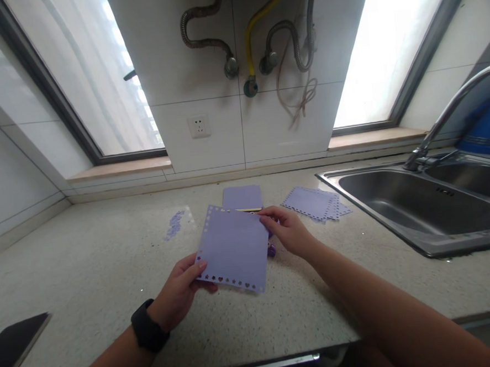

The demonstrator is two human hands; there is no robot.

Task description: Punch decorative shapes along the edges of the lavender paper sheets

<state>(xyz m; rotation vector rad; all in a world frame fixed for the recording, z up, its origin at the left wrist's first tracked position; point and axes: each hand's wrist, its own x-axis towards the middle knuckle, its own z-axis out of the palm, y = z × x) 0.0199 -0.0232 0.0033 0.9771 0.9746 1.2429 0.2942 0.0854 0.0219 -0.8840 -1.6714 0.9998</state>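
Note:
A purple sheet of paper [234, 245] is held tilted above the counter, with star and heart holes along its left and bottom edges and at its top left. My left hand [186, 280] pinches its lower left corner, thumb on top. At the upper right corner, my right hand [287, 229] grips the sheet between thumb and fingers. A small purple object [271, 250] shows from behind the sheet's right edge, mostly hidden; I cannot make out its kind. Just behind lies plain purple paper [241, 197], with a thin yellow strip [246, 209] along its near edge.
Several purple sheets with punched edges [312, 202] lie fanned out at the right, close to the steel sink [389, 205] and its faucet [440, 121]. Small purple paper cut-outs [175, 225] are heaped at the left. A dark flat object [16, 350] rests at the counter's [89, 281] left.

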